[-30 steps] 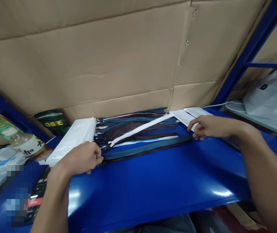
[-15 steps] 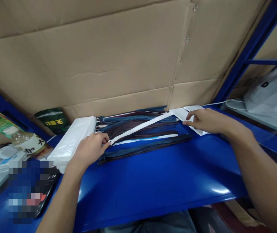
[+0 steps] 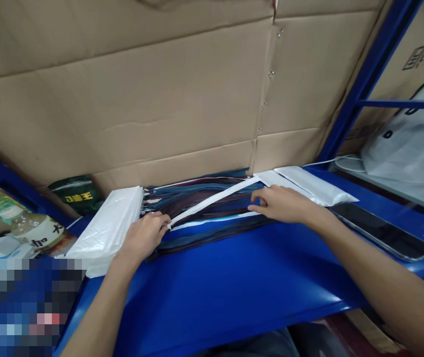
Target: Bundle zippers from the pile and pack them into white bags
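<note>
My left hand [image 3: 143,237] pinches the near left end of a long white zipper [image 3: 212,197]. The strip slants up to the right, its far end lying by flat white plastic packets [image 3: 306,183]. My right hand [image 3: 282,204] hovers over the right ends of the other strips, fingers curved and thumb apart, with nothing visible in it. Under and around the white zipper lie several dark zippers [image 3: 187,199] in navy and brown, plus a white and blue one. Beside my left hand rests a stack of white plastic packets [image 3: 104,223].
The blue tabletop [image 3: 227,282] ends at a cardboard wall [image 3: 141,104] behind. A dark phone [image 3: 383,232] lies beside my right forearm. On the left stand a labelled bottle [image 3: 35,232] and a dark green pouch [image 3: 76,196]. Blue frame posts [image 3: 368,84] rise at both sides.
My right hand has left the white packets at the right and moved left and nearer, over the strips. My left hand still grips the white zipper's end. The view has shifted slightly.
</note>
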A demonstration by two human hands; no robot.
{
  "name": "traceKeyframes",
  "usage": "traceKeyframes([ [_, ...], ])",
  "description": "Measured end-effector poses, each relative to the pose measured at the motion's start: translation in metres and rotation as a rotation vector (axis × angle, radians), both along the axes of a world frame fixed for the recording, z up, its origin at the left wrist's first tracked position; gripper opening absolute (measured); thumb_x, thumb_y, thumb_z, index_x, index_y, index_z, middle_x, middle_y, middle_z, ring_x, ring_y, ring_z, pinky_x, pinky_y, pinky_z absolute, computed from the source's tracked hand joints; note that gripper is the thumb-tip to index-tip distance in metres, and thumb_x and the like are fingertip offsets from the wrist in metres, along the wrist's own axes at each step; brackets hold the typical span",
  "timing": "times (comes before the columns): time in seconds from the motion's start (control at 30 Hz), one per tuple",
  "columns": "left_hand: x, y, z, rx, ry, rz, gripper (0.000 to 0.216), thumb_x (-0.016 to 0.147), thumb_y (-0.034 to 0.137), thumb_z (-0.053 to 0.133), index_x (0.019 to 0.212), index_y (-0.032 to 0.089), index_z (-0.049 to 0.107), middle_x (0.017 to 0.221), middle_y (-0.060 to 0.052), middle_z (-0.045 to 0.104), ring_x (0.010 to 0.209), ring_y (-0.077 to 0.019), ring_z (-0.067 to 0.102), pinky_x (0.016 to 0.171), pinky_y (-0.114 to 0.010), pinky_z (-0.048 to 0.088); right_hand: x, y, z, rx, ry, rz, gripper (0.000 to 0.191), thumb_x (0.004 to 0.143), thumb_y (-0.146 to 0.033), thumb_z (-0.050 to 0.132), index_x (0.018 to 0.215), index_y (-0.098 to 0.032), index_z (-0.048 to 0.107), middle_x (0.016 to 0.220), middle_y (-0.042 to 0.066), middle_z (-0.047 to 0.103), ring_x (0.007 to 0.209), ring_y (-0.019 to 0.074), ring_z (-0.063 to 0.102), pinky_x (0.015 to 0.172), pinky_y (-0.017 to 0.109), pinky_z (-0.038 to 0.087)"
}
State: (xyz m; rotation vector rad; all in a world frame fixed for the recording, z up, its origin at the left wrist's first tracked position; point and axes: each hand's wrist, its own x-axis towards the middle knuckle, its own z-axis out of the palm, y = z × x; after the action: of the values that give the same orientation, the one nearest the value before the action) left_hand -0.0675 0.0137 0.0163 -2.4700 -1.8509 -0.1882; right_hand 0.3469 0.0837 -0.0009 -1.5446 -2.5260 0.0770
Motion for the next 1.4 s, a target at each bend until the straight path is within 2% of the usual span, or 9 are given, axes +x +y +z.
traceKeyframes([
  [0.17, 0.005, 0.0, 0.004, 0.055, -0.037, 0.02, 0.027, 0.104, 0.033, 0.05, 0.11, 0.028, 0.076, 0.11, -0.008, 0.077, 0.107, -0.0265, 0.071, 0.092, -0.036, 0.055, -0.019, -0.006, -0.002, 0.046, 0.092, 0.061, 0.027, 0.101, -0.045, 0.06, 0.106, -0.023, 0.076, 0.077, 0.004, 0.076, 0.072, 0.0236, 0.072, 0.059, 0.031, 0.041],
  [0.33, 0.023, -0.003, 0.003, 0.135, -0.122, -0.053, 0.032, 0.108, 0.033, 0.043, 0.114, 0.024, 0.073, 0.113, -0.009, 0.076, 0.105, -0.026, 0.072, 0.096, -0.038, 0.054, -0.049, -0.02, -0.008, 0.046, 0.303, 0.303, 0.033, 0.099, -0.033, 0.066, 0.129, -0.021, 0.068, 0.108, 0.006, 0.079, 0.084, 0.0204, 0.074, 0.069, 0.029, 0.05],
  [0.43, 0.038, -0.005, -0.004, 0.126, -0.182, -0.089, 0.03, 0.109, 0.034, 0.045, 0.116, 0.026, 0.073, 0.107, -0.007, 0.078, 0.1, -0.0257, 0.075, 0.092, -0.037, 0.055, -0.067, -0.029, -0.016, 0.011, 0.373, 0.482, 0.034, 0.099, -0.033, 0.067, 0.131, -0.02, 0.068, 0.121, 0.009, 0.076, 0.098, 0.022, 0.073, 0.081, 0.032, 0.056],
  [0.53, 0.053, -0.01, -0.009, 0.101, -0.301, -0.105, 0.027, 0.108, 0.035, 0.048, 0.114, 0.027, 0.073, 0.099, -0.003, 0.08, 0.09, -0.0231, 0.077, 0.081, -0.033, 0.056, -0.079, -0.036, -0.022, 0.014, 0.435, 0.584, 0.034, 0.102, -0.036, 0.066, 0.132, -0.02, 0.07, 0.124, 0.011, 0.074, 0.114, 0.0249, 0.07, 0.099, 0.039, 0.055],
  [0.63, 0.071, -0.017, -0.01, 0.07, -0.481, -0.173, 0.023, 0.108, 0.036, 0.052, 0.111, 0.027, 0.073, 0.1, -0.001, 0.081, 0.088, -0.0197, 0.077, 0.075, -0.029, 0.056, -0.086, -0.041, -0.023, -0.005, 0.482, 0.601, 0.032, 0.104, -0.039, 0.064, 0.129, -0.02, 0.072, 0.122, 0.011, 0.075, 0.116, 0.0249, 0.069, 0.102, 0.039, 0.054],
  [0.83, 0.095, -0.03, -0.011, -0.037, -0.707, -0.316, 0.017, 0.107, 0.032, 0.057, 0.111, 0.027, 0.073, 0.101, 0.002, 0.081, 0.092, -0.0164, 0.077, 0.082, -0.026, 0.058, -0.091, -0.048, -0.02, -0.045, 0.625, 0.513, 0.029, 0.105, -0.047, 0.063, 0.107, -0.024, 0.079, 0.099, 0.004, 0.08, 0.09, 0.0198, 0.074, 0.082, 0.031, 0.054],
  [1.07, 0.096, -0.031, -0.014, -0.03, -0.781, -0.328, 0.014, 0.103, 0.031, 0.065, 0.114, 0.026, 0.072, 0.106, 0.001, 0.08, 0.096, -0.0151, 0.077, 0.089, -0.026, 0.06, -0.093, -0.048, -0.024, 0.076, 0.707, 0.564, 0.022, 0.106, -0.033, 0.061, 0.103, -0.022, 0.079, 0.102, 0.006, 0.082, 0.093, 0.0202, 0.075, 0.086, 0.033, 0.055],
  [1.27, 0.095, -0.029, -0.015, 0.006, -0.775, -0.315, 0.01, 0.102, 0.028, 0.067, 0.104, 0.025, 0.076, 0.096, 0.003, 0.081, 0.088, -0.0142, 0.078, 0.082, -0.024, 0.059, -0.092, -0.049, -0.026, 0.14, 0.611, 0.594, 0.022, 0.108, -0.027, 0.055, 0.106, -0.02, 0.075, 0.1, 0.007, 0.079, 0.092, 0.0206, 0.07, 0.085, 0.034, 0.053],
  [1.4, 0.095, -0.031, -0.01, 0.004, -0.742, -0.322, 0.015, 0.102, 0.027, 0.065, 0.096, 0.024, 0.078, 0.09, 0.002, 0.081, 0.082, -0.0144, 0.077, 0.077, -0.023, 0.058, -0.092, -0.054, -0.02, 0.215, 0.474, 0.585, 0.026, 0.11, -0.026, 0.05, 0.097, -0.019, 0.072, 0.085, 0.005, 0.073, 0.087, 0.0212, 0.058, 0.08, 0.035, 0.046],
])
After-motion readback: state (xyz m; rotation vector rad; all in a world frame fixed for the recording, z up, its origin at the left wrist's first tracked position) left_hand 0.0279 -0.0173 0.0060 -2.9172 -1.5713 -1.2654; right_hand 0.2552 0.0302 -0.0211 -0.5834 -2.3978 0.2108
